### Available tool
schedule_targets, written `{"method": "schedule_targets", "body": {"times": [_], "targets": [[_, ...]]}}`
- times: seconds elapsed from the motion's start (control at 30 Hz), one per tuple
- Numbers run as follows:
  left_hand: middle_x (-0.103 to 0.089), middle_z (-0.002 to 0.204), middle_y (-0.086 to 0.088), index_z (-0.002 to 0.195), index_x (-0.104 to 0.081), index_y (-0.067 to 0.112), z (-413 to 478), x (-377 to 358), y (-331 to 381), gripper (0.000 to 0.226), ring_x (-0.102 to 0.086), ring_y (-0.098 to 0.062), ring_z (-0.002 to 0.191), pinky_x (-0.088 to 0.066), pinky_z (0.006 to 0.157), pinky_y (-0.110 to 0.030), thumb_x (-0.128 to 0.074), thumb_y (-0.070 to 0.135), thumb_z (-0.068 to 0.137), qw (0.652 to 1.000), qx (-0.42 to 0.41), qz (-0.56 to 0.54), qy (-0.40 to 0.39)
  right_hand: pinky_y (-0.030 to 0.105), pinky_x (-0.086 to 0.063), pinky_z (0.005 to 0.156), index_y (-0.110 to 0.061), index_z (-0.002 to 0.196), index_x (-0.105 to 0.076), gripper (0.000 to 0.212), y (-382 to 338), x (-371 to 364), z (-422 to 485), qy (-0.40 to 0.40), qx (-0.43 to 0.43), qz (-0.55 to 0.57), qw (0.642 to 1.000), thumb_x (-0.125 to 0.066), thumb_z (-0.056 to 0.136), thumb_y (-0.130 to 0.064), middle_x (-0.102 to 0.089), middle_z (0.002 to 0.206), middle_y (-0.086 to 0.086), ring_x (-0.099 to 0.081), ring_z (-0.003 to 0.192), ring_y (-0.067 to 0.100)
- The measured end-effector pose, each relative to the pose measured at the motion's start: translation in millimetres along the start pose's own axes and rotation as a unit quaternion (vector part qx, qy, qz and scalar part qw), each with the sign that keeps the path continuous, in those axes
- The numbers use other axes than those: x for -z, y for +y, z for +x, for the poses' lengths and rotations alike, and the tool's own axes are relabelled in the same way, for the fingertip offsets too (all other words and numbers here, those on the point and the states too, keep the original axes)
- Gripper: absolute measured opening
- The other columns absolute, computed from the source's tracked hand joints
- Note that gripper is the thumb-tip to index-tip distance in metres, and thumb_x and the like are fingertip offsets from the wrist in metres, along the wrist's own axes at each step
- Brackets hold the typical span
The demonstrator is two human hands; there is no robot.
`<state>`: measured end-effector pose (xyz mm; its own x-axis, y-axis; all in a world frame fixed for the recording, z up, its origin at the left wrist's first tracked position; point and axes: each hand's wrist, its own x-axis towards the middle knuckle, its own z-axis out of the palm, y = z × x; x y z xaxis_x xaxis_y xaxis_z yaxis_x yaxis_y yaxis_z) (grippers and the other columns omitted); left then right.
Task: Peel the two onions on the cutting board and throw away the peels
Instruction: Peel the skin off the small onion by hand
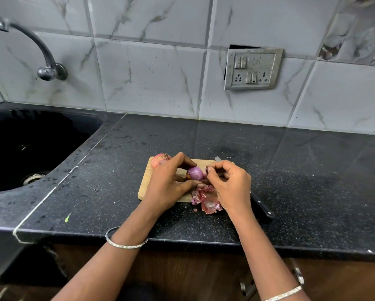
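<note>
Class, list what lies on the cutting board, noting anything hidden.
An unpeeled onion sits at the board's far left corner; the left hand holds a purple onion over it, the right hand pinching its skin. Peels lie at the near edge. Hands cover the middle.

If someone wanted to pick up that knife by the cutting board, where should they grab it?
Probably take the knife by its black handle, coming from the near right. The handle lies free on the counter, pointing toward the person, while the blade runs under the right hand.
</note>
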<state>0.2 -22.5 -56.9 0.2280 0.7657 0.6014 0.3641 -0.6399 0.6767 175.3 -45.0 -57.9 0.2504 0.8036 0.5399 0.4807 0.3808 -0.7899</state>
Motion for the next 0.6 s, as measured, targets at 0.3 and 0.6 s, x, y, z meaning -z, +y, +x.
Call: {"method": "schedule_targets", "body": {"times": [0.3, 0.6], "targets": [[-0.068, 0.114, 0.012, 0.112, -0.061, 0.022, 0.7, -0.7, -2.0, 0.043, -0.070, -0.008, 0.103, -0.063, 0.082, -0.037, -0.085, 0.008, 0.078, 0.999, 0.026, -0.044, -0.011, 0.028, -0.052, 0.091, -0.023, 0.096, -0.076, 0.025, -12.5, 5.3, -2.6, -0.041, 0.058, 0.017, 0.997, -0.074, 0.082, -0.003, -0.072, 0.098, -0.017, -0.066, 0.101, 0.002], [-0.069, 0.111, 0.010, 0.115, -0.064, 0.011, -0.3, -0.3, -4.6, 0.037, -0.069, -0.007, 0.105, -0.059, 0.094, -0.035, -0.080, 0.004, 0.083, 0.999, -0.010, -0.036, -0.020, 0.038, -0.053, 0.089, -0.021, 0.089, -0.071, 0.009, -6.0, 0.8, -0.5, -0.098, 0.062, 0.048, 0.992, -0.078, 0.086, -0.016, -0.069, 0.089, -0.013, -0.066, 0.093, 0.014]]}}
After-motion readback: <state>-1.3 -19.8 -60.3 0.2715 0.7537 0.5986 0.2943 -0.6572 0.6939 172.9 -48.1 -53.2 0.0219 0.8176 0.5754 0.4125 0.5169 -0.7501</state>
